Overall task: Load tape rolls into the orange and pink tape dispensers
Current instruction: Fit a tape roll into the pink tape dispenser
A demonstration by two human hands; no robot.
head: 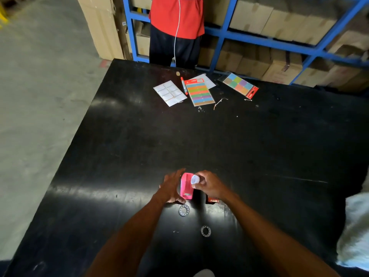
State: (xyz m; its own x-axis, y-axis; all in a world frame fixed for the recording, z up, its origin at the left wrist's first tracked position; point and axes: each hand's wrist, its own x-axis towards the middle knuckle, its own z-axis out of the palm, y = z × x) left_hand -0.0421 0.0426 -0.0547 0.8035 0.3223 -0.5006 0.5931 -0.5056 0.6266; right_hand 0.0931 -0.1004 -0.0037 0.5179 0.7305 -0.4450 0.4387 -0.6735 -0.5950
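The pink tape dispenser (186, 186) stands on the black table (259, 156) near its front. My left hand (172, 187) grips its left side. My right hand (207, 183) holds a clear tape roll (195, 179) at the dispenser's upper right edge. The orange dispenser (212, 200) lies just under my right wrist, mostly hidden. Two small grey ring-shaped cores rest on the table: one (184, 210) below my left hand, the other (205, 231) nearer to me.
At the table's far side lie a white label sheet (170, 93), a red marker (184, 85) and two coloured sticker packs (200, 92) (240, 84). A person in a red top (177, 17) stands behind the table. Blue shelving (223, 33) holds cardboard boxes. White cloth (355, 232) sits at right.
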